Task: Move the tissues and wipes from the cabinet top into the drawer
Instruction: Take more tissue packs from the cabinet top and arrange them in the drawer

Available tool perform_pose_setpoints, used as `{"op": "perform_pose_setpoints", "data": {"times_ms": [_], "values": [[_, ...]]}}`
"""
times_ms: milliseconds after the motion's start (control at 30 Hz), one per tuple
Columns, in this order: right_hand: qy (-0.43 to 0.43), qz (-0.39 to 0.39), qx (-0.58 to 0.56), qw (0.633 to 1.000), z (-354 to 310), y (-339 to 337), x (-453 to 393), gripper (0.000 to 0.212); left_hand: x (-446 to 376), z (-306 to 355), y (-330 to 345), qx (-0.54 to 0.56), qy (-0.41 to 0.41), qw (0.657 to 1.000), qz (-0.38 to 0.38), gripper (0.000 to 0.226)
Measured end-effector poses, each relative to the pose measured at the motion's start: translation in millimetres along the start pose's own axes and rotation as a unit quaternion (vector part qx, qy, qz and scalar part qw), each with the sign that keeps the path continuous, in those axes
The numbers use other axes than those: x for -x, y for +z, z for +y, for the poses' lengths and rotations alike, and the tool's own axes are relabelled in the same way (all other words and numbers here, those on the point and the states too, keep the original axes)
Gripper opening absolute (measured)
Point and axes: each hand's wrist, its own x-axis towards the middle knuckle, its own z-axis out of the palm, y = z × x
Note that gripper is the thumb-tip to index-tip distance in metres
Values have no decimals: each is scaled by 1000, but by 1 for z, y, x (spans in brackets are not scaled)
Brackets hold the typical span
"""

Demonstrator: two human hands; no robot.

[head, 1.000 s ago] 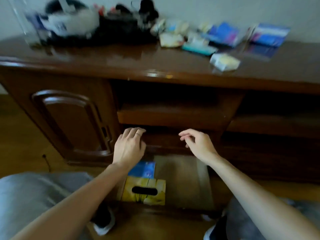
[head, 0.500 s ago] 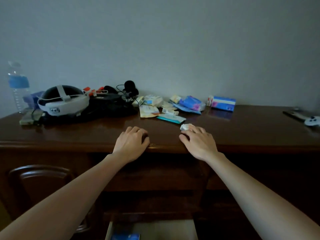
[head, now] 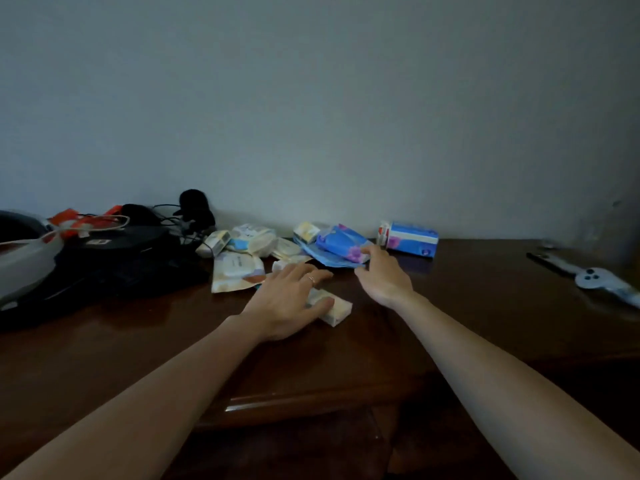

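Left hand (head: 289, 299): spread flat over small tissue pack (head: 334, 309), to gather it.
Right hand (head: 382, 275): fingers loosely parted, touching blue pack (head: 341, 245), about to grasp.

**Dim, soft and warped at the edges**

The room is dim with a cool grey cast on the wall (head: 311, 98). The dark cabinet top (head: 485, 306) carries faint sheen near its front edge and weak reflections. The white remote (head: 602, 282) at its right end smears with blur, and straight edges bow toward the frame borders
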Motion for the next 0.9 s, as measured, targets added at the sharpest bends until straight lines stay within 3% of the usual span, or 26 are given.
{"op": "perform_pose_setpoints", "data": {"times_ms": [100,200,300,467,633,900], "values": [[50,15,45,998,33,-3,-50,47,-45,11,30,0,56,995,-85,74],[92,27,71,993,63,-3,-95,50,-87,18,59,1,54,990,-127,70],[87,35,117,989,89,3,-137,60,-124,19,81,12,28,995,-95,69],[106,36,220,969,124,16,-196,76,-157,9,111,-64,38,997,-4,80],[70,72,367,925,146,29,-213,79,-166,5,116,-68,19,997,-23,78],[89,36,262,960,132,3,-190,62,-138,18,93,13,21,993,-117,75]]}}
